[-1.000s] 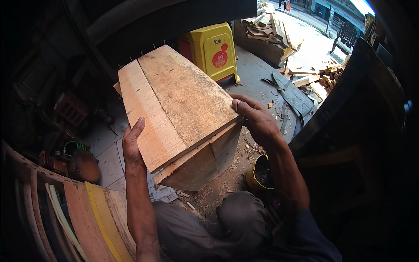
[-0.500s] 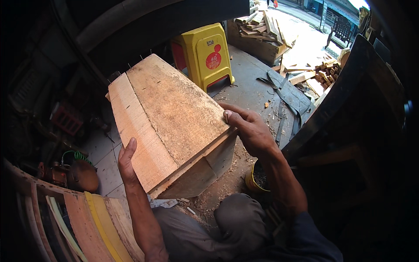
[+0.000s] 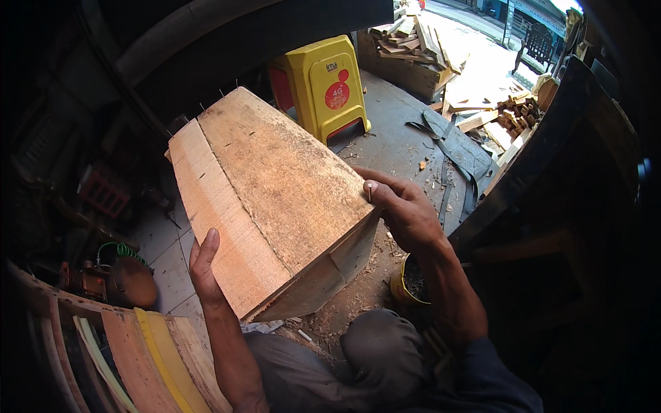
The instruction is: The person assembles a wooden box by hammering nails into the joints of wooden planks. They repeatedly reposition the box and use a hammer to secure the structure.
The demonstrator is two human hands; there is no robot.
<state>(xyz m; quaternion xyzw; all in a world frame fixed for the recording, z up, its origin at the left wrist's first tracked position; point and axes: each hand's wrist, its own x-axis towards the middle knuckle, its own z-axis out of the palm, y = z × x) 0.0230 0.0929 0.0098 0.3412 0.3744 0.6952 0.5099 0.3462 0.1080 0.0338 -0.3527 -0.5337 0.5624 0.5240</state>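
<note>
A box-like piece made of wooden boards (image 3: 275,172) is held tilted above my lap. Its top has a wide, stained board and a narrower, paler one, with a seam between them. Several thin nails (image 3: 202,107) stick up along its far left end. My left hand (image 3: 205,265) grips the near left edge, thumb on top and fingers hidden beneath. At the right corner my right hand (image 3: 406,210) clasps the box, its thumb beside a short upright nail (image 3: 370,195). The fingers of that hand are partly hidden behind the edge.
A yellow plastic stool (image 3: 320,89) stands beyond the box. Near my right knee is a yellow bucket (image 3: 398,282) with small dark pieces inside. Black straps (image 3: 447,148) and shavings lie on the floor. Scrap wood (image 3: 413,45) is piled behind; curved boards (image 3: 138,351) stand at lower left.
The near end of the box has shifted slightly right and toward me, and its front side is tilted differently. Both hands have moved with it, still gripping.
</note>
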